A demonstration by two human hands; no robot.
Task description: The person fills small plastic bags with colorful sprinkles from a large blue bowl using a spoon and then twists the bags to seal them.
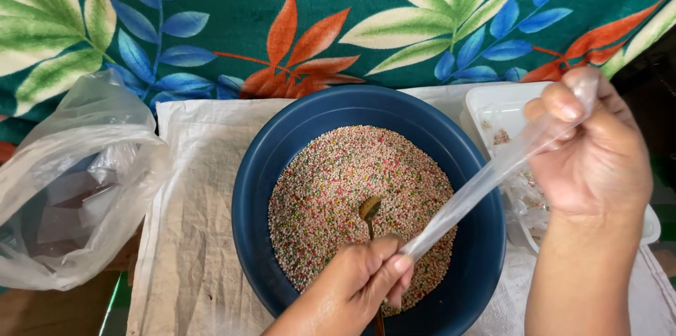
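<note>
While the left hand [355, 283] pinches the low end of a thin clear bag [486, 177] w/ a small spoon [370, 210] tucked in the same grip, the right hand [595, 156] clamps the top end, so the bag's stretched taut over the blue bowl [282, 146] of coloured beads [338, 174]. Long axis runs diagonal, low-left to up-right; a slipped pinch could prob. drop the spoon or scatter beads onto the cloth [190, 188], near the white tray [493, 107].

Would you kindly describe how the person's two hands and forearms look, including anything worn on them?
Both the left hand and the right hand are bare: no gloves, rings, bracelets or watch show. The forearms are uncovered as far as the frame reaches, with no sleeve in sight. Fingernails are short and unpainted.
</note>
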